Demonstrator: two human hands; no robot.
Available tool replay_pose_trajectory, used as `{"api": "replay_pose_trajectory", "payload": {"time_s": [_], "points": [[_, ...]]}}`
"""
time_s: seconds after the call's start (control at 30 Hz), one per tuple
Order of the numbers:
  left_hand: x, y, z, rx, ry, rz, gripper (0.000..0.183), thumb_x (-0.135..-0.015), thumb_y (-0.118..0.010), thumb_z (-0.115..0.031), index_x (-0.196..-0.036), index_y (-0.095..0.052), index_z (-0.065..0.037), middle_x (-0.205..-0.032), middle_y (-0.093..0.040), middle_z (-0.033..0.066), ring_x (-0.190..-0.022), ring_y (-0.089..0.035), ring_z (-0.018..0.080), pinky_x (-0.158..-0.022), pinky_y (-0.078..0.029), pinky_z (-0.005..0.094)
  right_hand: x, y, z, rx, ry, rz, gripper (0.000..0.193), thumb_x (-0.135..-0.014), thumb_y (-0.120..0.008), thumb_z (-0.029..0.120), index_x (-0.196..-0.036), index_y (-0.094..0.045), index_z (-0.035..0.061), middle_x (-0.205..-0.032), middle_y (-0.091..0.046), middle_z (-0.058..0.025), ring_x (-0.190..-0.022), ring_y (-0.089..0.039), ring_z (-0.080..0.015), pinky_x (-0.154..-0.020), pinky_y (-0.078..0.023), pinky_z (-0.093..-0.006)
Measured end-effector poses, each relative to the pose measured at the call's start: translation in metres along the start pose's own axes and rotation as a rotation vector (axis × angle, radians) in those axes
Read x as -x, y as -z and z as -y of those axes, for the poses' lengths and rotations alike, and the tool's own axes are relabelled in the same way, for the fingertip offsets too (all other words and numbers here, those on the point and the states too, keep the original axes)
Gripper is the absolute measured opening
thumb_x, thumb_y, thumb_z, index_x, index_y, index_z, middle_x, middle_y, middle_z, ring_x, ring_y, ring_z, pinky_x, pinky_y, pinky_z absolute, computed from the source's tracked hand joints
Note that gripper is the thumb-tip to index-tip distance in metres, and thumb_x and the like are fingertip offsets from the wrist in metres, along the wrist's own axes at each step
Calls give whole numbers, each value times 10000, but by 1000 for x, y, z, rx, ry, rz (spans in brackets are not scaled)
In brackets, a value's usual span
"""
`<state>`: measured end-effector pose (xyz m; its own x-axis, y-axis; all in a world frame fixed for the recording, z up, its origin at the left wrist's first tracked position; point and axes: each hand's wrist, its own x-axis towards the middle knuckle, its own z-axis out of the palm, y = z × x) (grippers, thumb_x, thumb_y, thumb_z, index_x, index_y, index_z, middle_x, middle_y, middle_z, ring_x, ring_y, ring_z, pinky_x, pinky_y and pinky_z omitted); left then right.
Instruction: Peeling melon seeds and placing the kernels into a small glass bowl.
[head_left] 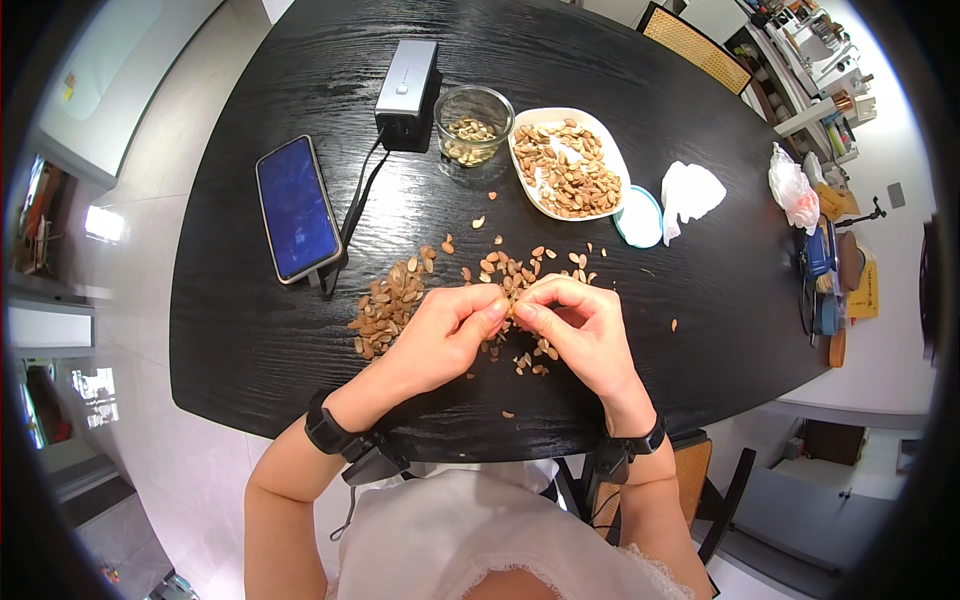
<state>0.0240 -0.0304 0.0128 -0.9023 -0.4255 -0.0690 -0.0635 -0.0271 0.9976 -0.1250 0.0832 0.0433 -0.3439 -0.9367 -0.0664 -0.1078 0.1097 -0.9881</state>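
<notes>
1. I have both hands together above the table (720, 310), fingertips meeting in front of the wearer's chest.
2. My left hand (440, 335) has its thumb and forefinger pinched on a small tan seed (511, 308), the other fingers curled in.
3. My right hand (588, 330) grips the same seed from its own side, thumb against forefinger; I cannot tell whether it is whole or split.
4. Just beyond and beneath the fingertips, I see loose brown seeds (510, 268) scattered across the dark wood, a few stray ones farther out.
5. Close to the left hand's outer side lies a dense brown heap (385, 312) of similar oval pieces.
6. Straight beyond the hands stands a round glass bowl (473, 103), partly filled with yellowish kernels (470, 142).
7. To the right of that bowl, beyond the right hand, a white container (618, 165) holds many more brown seeds.
8. Beside the container I have a round blue-rimmed lid (638, 217), then a crumpled white tissue (692, 195).
9. Beyond and left of the left hand lie a smartphone (298, 208) and a gray power bank (405, 80), with a black cable (362, 185) between them.
</notes>
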Motion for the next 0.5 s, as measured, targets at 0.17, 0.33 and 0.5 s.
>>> {"api": "replay_pose_trajectory", "payload": {"time_s": [0.17,0.33,0.5], "points": [[0,0,0,-23,16,26,296,-983,-469,-159,-720,-469,-23,-664,-448,-31,-646,-386,63,-596,-350,240,1,1,1,41,-34,32,79,-855,-646,30,-842,-646,-48,-815,-627,-46,-747,-594,-81,-642,-469,-213],[0,1,1,-19,24,43,303,-987,-464,-169,-721,-466,-25,-667,-448,-32,-648,-383,63,-602,-350,238,0,0,2,25,-18,34,87,-858,-644,39,-834,-637,-45,-797,-614,-36,-724,-578,-74,-627,-461,-210],[-2,0,6,157,8,39,321,-994,-468,-192,-714,-471,-35,-679,-443,-32,-664,-388,64,-611,-342,233,-1,4,-1,-21,-16,9,71,-862,-645,30,-842,-639,-37,-809,-615,-26,-726,-568,-61,-628,-455,-200]]}}
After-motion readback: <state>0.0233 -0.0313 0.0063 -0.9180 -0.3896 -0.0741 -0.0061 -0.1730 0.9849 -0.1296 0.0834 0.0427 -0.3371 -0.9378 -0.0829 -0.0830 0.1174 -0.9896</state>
